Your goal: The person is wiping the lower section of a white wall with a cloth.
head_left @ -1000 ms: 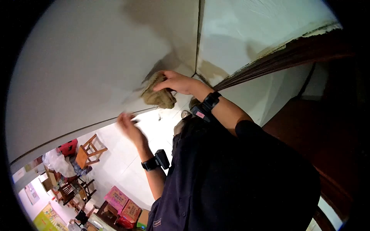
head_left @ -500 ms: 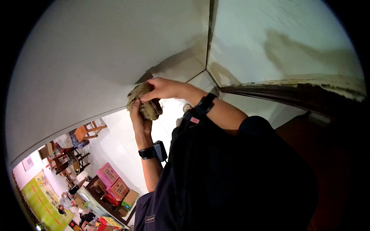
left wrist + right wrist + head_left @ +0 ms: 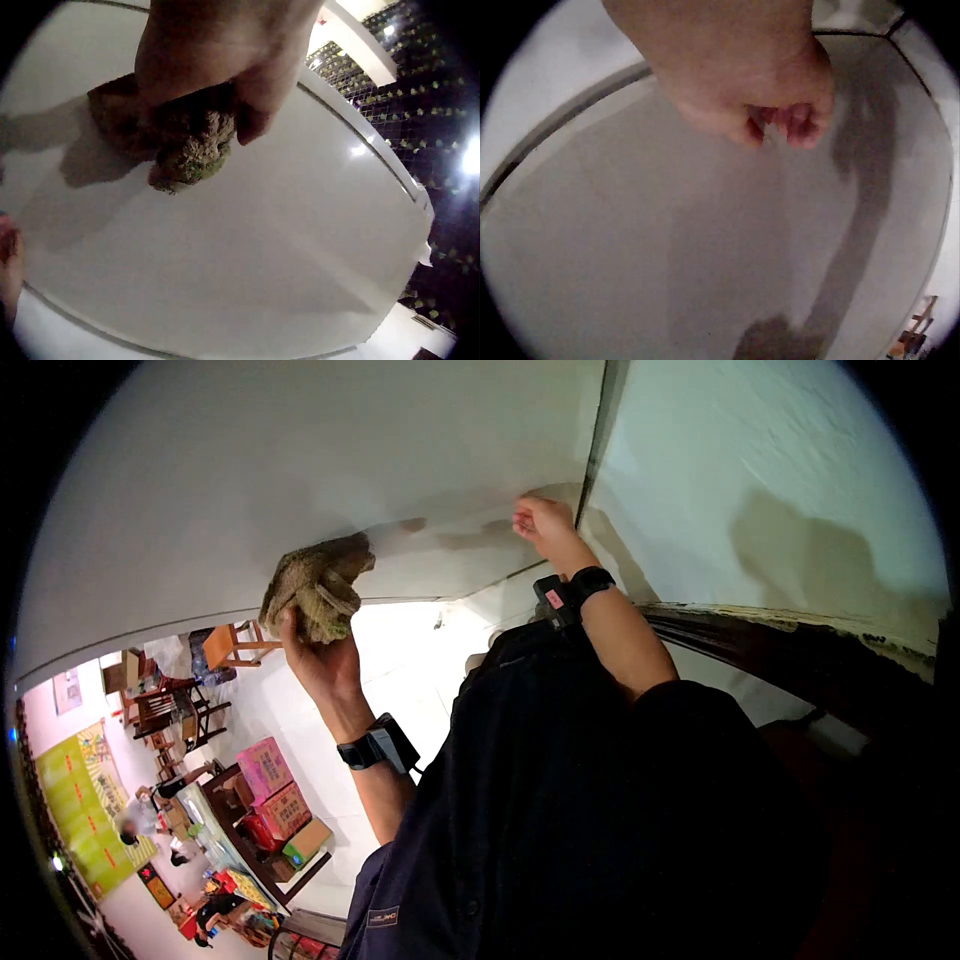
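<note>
My left hand (image 3: pixel 328 672) grips a brownish, fluffy cleaning rag (image 3: pixel 318 582), bunched up, close against the white wall panel (image 3: pixel 220 480). In the left wrist view the fingers wrap over the rag (image 3: pixel 196 154), and part of it is hidden beneath the hand. Off to the right, near the corner seam, my right hand (image 3: pixel 545 525) is raised by the same panel with nothing in it. The right wrist view shows its fingers (image 3: pixel 804 127) loosely bent, with a gap between thumb and fingers.
A second pale wall (image 3: pixel 780 460) meets the panel at the corner, with a dark, worn wooden edge (image 3: pixel 760 625) below it. Down to the left are a wooden stool (image 3: pixel 238 646), pink cardboard boxes (image 3: pixel 265 768) and a glass-topped counter (image 3: pixel 222 830). People stand farther off.
The rag has passed from my right hand to my left, both hands meeting on it half a second ago. Since then the left moved left and up, and the right withdrew toward the corner.
</note>
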`<state>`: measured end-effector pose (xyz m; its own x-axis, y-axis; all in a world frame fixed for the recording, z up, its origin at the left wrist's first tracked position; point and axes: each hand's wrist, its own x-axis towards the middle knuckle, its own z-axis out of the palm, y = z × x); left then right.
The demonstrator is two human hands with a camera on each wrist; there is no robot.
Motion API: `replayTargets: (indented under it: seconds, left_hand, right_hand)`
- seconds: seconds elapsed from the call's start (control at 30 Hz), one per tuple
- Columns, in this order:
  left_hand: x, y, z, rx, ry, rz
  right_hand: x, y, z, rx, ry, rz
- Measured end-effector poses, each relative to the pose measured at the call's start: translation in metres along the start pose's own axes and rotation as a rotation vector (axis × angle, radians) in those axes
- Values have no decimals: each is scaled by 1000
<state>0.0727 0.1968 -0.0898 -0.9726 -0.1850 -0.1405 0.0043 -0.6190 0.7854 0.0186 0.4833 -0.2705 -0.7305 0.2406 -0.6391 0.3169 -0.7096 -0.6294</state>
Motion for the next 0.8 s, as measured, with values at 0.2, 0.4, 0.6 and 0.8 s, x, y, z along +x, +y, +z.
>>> replayTargets:
  seconds: [0.2,0.4,0.6,0.8]
  left_hand:
    - [-3,3,9,65,-12,36]
    - [-3,3,20,34,-35,62]
    - [-9,2,38,44,-32,-2]
    - [-10,4,44,50,5,-9]
  right_hand:
    - [17,-1,8,2,58,11]
    - [15,0,12,-38,4,23]
    - [13,-5,30,-115,-7,-41]
    - [9,0,44,-307,98,-191]
